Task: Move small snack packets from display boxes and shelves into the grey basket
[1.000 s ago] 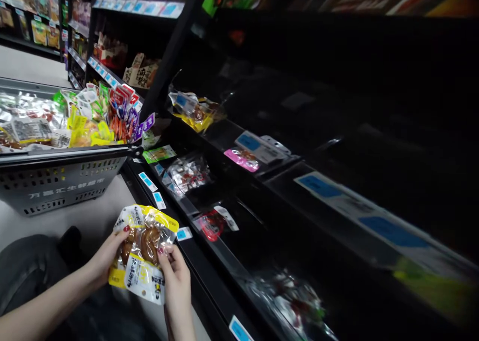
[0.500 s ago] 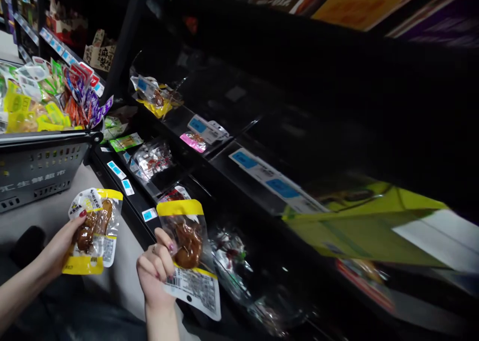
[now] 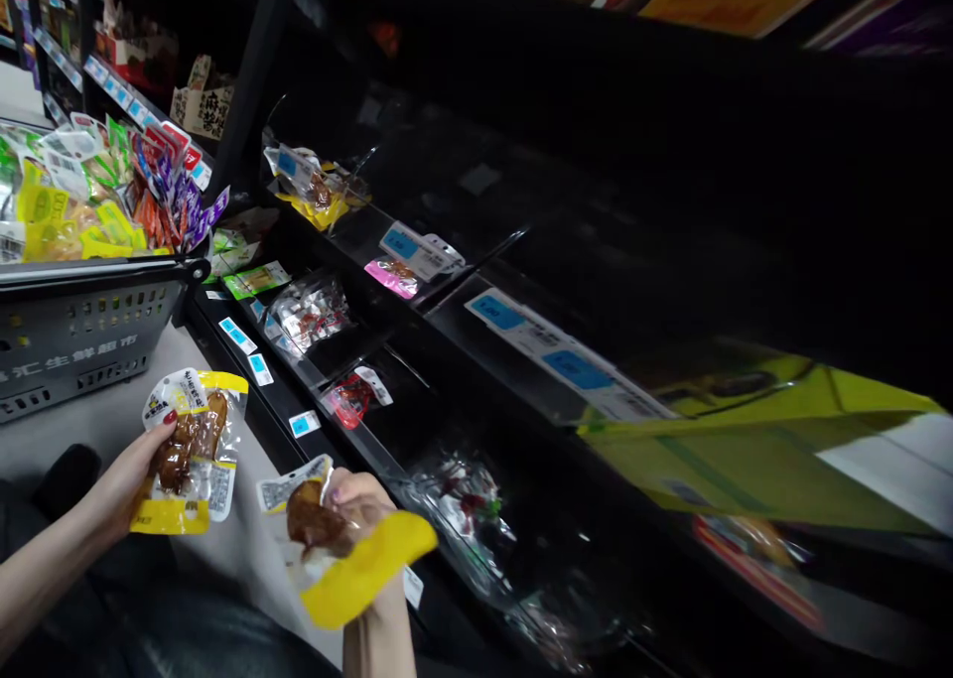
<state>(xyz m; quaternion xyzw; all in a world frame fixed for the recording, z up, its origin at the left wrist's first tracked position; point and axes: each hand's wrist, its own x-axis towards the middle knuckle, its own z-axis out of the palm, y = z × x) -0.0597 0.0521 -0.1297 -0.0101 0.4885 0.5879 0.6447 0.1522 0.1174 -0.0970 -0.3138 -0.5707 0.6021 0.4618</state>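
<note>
My left hand (image 3: 130,474) is closed around clear snack packets (image 3: 195,440) with yellow ends and brown food inside; they overlap, at least two of them. Its thumb, with a red nail, presses on the front. To the right, my right hand (image 3: 364,494) grips another packet (image 3: 320,524) of the same kind, its yellow end tilted down toward me. That packet covers part of the fingers. Both hands are in front of the shelves, below the shopping basket's level.
A grey shopping basket (image 3: 81,336) at the left has a heap of colourful snack packets (image 3: 81,197) above its rim. Black shelves with price labels (image 3: 570,355) run along the right, bearing scattered packets (image 3: 313,311). A yellow-green box (image 3: 715,460) juts out at the right.
My right hand has turned its packet over, so the yellow end that pointed up now points down and right. The left hand has barely moved.
</note>
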